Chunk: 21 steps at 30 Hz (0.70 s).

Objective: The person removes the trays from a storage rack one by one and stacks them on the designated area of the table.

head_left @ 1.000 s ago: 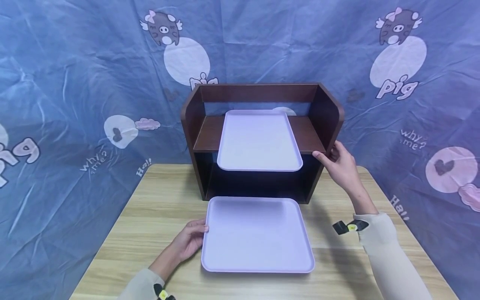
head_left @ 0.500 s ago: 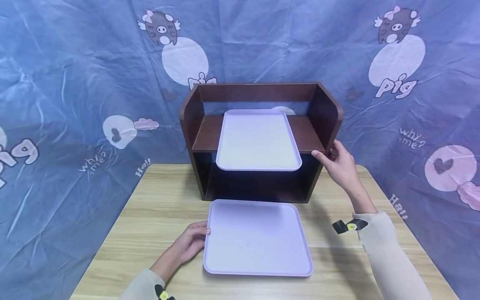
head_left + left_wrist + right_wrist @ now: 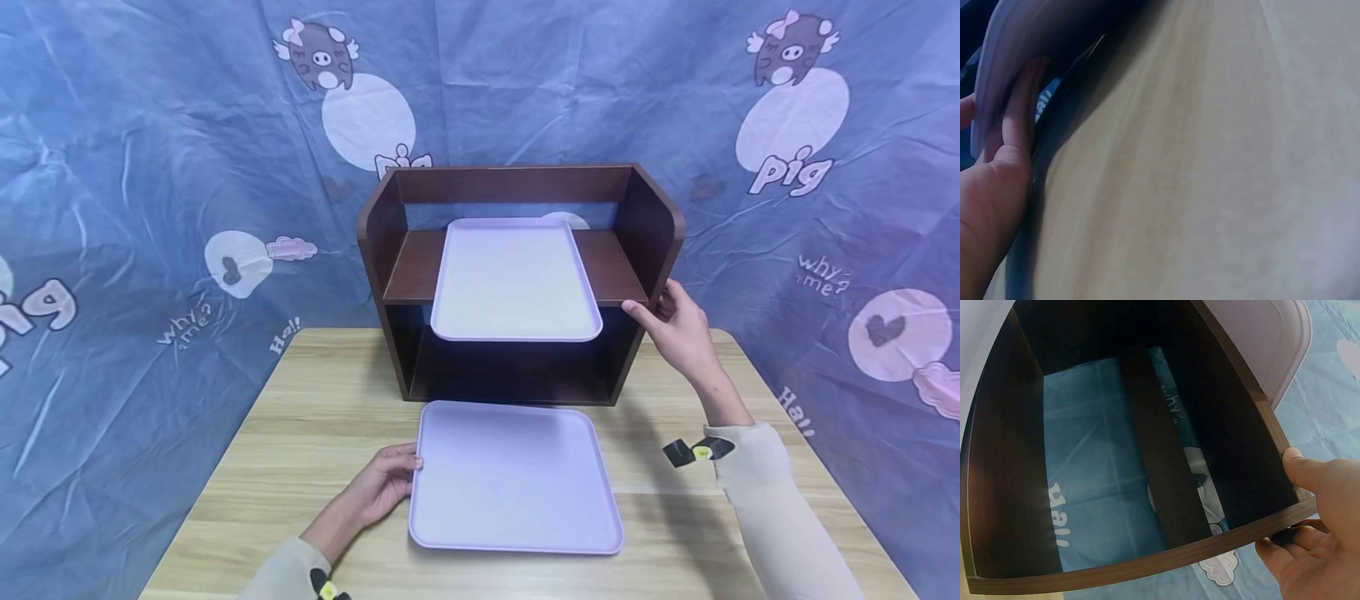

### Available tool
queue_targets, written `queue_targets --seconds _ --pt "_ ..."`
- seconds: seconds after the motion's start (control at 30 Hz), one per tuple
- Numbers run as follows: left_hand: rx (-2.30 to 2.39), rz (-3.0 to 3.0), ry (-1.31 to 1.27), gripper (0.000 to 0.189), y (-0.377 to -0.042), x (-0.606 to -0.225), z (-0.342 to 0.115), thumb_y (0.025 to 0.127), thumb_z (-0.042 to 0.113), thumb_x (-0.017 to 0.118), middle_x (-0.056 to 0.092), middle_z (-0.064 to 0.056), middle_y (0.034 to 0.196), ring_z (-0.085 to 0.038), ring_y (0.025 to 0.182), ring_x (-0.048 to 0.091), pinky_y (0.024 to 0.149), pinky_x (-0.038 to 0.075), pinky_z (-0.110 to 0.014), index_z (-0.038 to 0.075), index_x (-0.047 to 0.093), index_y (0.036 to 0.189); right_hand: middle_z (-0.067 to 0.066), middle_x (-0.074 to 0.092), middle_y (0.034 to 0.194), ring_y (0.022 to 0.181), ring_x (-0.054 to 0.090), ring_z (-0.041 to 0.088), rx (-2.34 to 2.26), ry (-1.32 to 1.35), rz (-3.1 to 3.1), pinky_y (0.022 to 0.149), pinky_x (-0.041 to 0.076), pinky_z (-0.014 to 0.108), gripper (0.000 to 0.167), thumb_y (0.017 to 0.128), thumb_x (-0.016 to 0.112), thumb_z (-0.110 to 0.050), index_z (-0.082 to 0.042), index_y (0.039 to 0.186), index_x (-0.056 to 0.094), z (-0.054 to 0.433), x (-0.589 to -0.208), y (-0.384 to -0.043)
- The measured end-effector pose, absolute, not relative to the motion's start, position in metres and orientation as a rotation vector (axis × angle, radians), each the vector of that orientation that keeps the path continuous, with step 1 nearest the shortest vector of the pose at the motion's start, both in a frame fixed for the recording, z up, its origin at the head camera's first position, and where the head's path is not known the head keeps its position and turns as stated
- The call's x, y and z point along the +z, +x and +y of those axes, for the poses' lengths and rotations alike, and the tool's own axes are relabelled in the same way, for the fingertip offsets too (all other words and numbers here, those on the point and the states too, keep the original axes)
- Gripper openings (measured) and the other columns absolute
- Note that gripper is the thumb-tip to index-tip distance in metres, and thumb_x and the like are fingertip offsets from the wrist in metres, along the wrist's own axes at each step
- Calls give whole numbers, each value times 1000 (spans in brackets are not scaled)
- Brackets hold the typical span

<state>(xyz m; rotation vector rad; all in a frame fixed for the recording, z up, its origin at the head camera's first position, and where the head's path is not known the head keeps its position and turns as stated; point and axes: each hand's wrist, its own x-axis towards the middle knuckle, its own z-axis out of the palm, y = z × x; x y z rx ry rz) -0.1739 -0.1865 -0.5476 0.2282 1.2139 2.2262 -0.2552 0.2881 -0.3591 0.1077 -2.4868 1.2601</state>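
Observation:
My left hand (image 3: 382, 487) holds a pale lilac tray (image 3: 517, 483) by its left edge, in front of the shelf. In the left wrist view, the thumb lies over the tray's rim (image 3: 988, 81) and the fingers reach beneath it, above the wooden tabletop. My right hand (image 3: 678, 333) grips the right side of a dark brown two-tier shelf (image 3: 517, 185). Its thumb rests on the front edge of the middle board, while its fingers wrap behind the side panel (image 3: 1210, 550). A second lilac tray (image 3: 517, 283) lies on that board, its near end jutting out past the front.
The shelf stands near the back of a light wooden table (image 3: 300, 417). Its lower compartment (image 3: 510, 367) opens towards me. A blue printed cloth (image 3: 150, 167) hangs behind the table and along both sides.
The lower tray has shifted slightly towards me and turned a little clockwise, with my left hand moving along at its edge. My right hand, the shelf and the upper tray stay in place.

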Motion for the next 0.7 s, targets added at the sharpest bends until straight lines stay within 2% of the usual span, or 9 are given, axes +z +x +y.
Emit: queue_targets --seconds 0.1,0.17,0.3,0.4,0.57,0.7 --pt "2211 1239 203 42 -174 -547 -187 101 -11 38 80 -9 117 -18 107 77 100 64 -36 -1 67 130 27 63 146 135 63 43 1265 110 -2485 96 53 9 68 100 75 -41 -3 150 50 288 -359 -255" --pt "2190 1276 189 42 -175 -546 -188 101 -10 40 79 -9 119 -20 110 77 102 63 -38 -8 59 138 27 63 147 135 62 43 1267 112 -2488 100 56 14 68 100 75 -42 -3 150 50 288 -358 -255" --pt "2113 1405 163 52 -177 -544 -189 101 -8 47 77 -13 123 -23 114 76 105 61 -41 -21 38 150 26 62 149 136 62 44 1266 106 -2498 108 58 32 70 100 75 -42 -3 151 49 287 -358 -255" --pt "2032 1563 137 55 -179 -540 -189 99 -4 55 76 -17 123 -24 110 77 103 62 -42 -24 40 147 26 61 150 137 61 44 1265 105 -2498 110 57 38 71 100 75 -42 -4 153 48 288 -358 -256" --pt "1901 1848 65 54 -178 -530 -186 95 3 68 76 -21 116 -23 99 78 92 67 -39 -25 51 138 26 60 151 138 60 45 1268 107 -2500 113 54 49 73 100 74 -43 -4 156 45 288 -359 -256" --pt "1826 2011 62 50 -175 -522 -183 93 3 70 76 -23 111 -23 93 78 86 68 -38 -26 56 131 26 60 151 137 60 45 1269 108 -2498 112 55 48 73 100 74 -43 -4 156 45 288 -359 -255"
